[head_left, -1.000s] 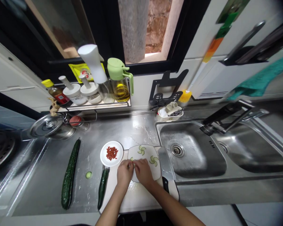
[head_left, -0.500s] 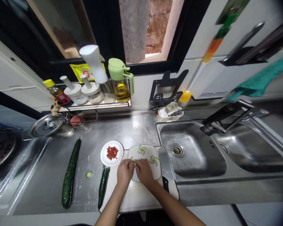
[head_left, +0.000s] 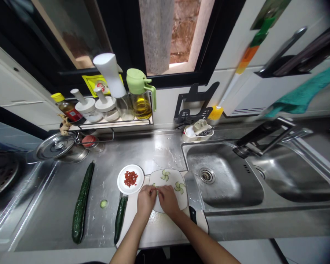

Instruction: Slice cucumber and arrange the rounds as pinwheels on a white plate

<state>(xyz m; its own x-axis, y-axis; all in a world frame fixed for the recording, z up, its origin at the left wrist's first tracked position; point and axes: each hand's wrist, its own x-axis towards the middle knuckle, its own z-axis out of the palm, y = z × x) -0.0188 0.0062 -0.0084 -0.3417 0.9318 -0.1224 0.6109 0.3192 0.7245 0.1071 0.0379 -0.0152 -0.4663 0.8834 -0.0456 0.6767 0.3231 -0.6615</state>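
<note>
My left hand (head_left: 146, 200) and my right hand (head_left: 167, 200) meet over the left part of a white plate (head_left: 167, 209), both with fingers pinched on a small piece of cucumber (head_left: 157, 191). Curved green slices form pinwheels on the plate, one near the back rim (head_left: 165, 175) and one at the right (head_left: 179, 187). The plate rests on a cutting board (head_left: 165, 234). A round white dish (head_left: 121, 182) of chopped red bits (head_left: 131, 178) stands behind my left hand. A cut cucumber (head_left: 121, 219) lies at the board's left edge.
A cleaver (head_left: 194, 192) lies right of the plate, beside the double sink (head_left: 222, 176). Farther left are a whole cucumber (head_left: 83, 203) and a cucumber end (head_left: 103, 204). A shelf (head_left: 115, 124) at the back holds seasoning jars and an oil jug (head_left: 140, 95).
Both hands stay over the same spot on the plate; their fingertips have shifted slightly around the small piece.
</note>
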